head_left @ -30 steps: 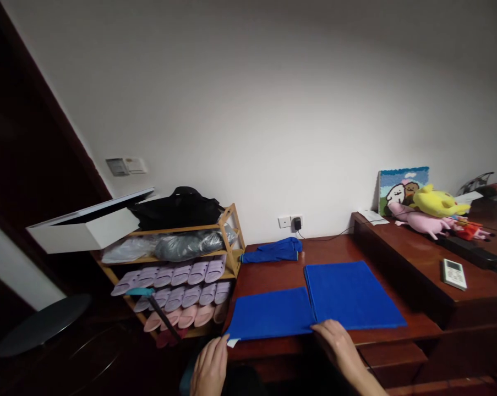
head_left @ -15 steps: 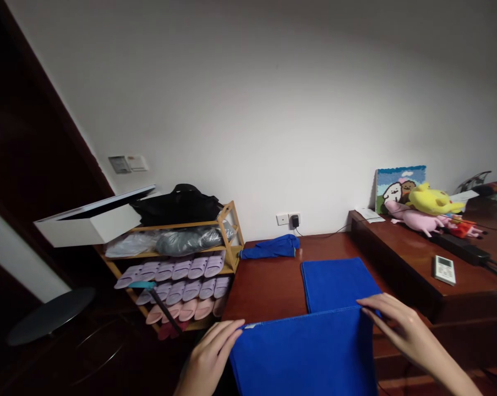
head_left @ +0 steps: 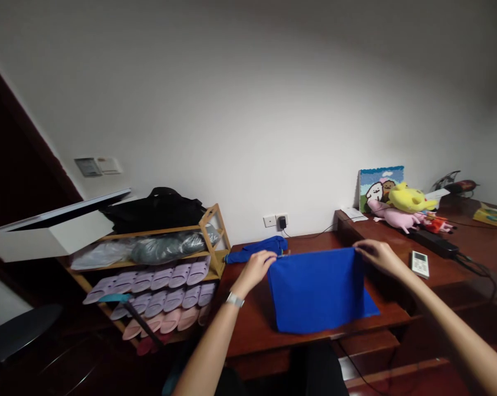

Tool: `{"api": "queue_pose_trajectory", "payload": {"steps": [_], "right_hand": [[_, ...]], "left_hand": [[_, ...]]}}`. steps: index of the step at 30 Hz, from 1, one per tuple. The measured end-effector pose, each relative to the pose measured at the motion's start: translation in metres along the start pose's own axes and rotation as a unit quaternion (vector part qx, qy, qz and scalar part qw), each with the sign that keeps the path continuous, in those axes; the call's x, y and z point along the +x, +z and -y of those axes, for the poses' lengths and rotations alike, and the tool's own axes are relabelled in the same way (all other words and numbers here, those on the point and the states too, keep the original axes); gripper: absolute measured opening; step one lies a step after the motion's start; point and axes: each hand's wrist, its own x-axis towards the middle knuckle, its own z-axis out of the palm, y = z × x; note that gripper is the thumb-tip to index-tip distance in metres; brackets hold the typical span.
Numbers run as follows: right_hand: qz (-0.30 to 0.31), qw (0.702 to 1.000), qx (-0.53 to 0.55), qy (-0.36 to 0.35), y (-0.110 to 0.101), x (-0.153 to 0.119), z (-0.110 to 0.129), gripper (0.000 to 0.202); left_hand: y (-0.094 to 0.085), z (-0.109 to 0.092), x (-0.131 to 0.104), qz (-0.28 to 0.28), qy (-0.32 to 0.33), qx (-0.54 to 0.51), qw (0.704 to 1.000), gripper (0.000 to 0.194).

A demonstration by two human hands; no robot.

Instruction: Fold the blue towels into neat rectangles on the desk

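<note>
A blue cloth [head_left: 316, 291] hangs between my two hands over the brown wooden desk [head_left: 252, 324]. My left hand [head_left: 258, 268] pinches its upper left corner, and a watch sits on that wrist. The upper right corner is pinched in my right hand [head_left: 374, 254]. Behind the hanging cloth lies a second blue cloth [head_left: 371, 306] on the desk, mostly hidden, with only its right edge showing. A crumpled blue cloth [head_left: 258, 248] rests at the back of the desk by the wall.
Left of the desk stands a wooden rack [head_left: 217, 231] with slippers [head_left: 165, 280], a black bag [head_left: 157, 212] and a white box [head_left: 54, 234]. On the raised right surface are plush toys [head_left: 405, 201], a white remote [head_left: 420, 264] and cables. A plug [head_left: 282, 222] sits in the wall socket.
Both hands have moved up and forward, carrying the blue cloth from the desk's near edge to above the desk, where it now covers most of the flat cloth. The view has shifted slightly right.
</note>
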Motion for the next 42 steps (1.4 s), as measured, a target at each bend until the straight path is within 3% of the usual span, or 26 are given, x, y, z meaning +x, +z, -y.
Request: {"api": "queue_pose_trajectory", "payload": {"steps": [4,6,8,10,12,16,18,20,22,25,33,38,42], "right_hand": [[-0.083,0.996,-0.025,0.005,-0.016,0.059,-0.031,0.036],[-0.113,0.993,-0.032,0.005,-0.02,0.067,-0.044,0.034],[-0.128,0.991,-0.031,0.007,-0.019,0.059,-0.059,0.035],[-0.124,0.992,-0.026,0.017,-0.008,0.033,-0.078,0.035],[-0.107,0.993,-0.017,0.038,0.016,-0.007,-0.103,0.034],[-0.056,0.993,0.005,0.104,0.088,-0.105,-0.16,0.035],[-0.014,0.99,0.011,0.137,0.122,-0.144,-0.182,0.034],[-0.009,0.989,0.012,0.149,0.143,-0.167,-0.196,0.034],[-0.019,0.989,0.01,0.148,0.151,-0.174,-0.202,0.033],[-0.023,0.99,-0.002,0.142,0.148,-0.171,-0.2,0.033],[0.044,0.979,-0.132,0.151,0.148,-0.179,-0.198,0.032],[0.001,0.973,-0.171,0.154,0.166,-0.147,-0.195,0.045],[-0.017,0.968,-0.169,0.186,0.199,-0.13,-0.208,0.059]], "left_hand": [[0.028,0.006,0.074,-0.057,0.016,0.019,0.998,0.024],[0.041,0.003,0.087,-0.08,0.024,0.023,0.996,0.025],[0.056,-0.001,0.081,-0.091,0.037,0.026,0.995,0.027],[0.076,-0.004,0.058,-0.082,0.065,0.049,0.993,0.028],[0.106,-0.004,0.019,-0.047,0.102,0.099,0.989,0.029],[0.184,0.003,-0.082,0.051,0.105,0.15,0.982,0.033],[0.22,0.009,-0.125,0.059,0.094,0.152,0.982,0.035],[0.242,0.015,-0.151,0.048,0.089,0.147,0.984,0.037],[0.249,0.018,-0.16,0.036,0.089,0.143,0.985,0.038],[0.245,0.018,-0.153,0.033,0.095,0.144,0.985,0.034],[0.235,0.015,-0.155,0.062,0.059,0.098,0.992,0.035],[0.24,0.006,-0.111,0.082,0.012,0.068,0.994,0.033],[0.267,0.004,-0.075,0.128,-0.047,0.075,0.988,0.037]]}}
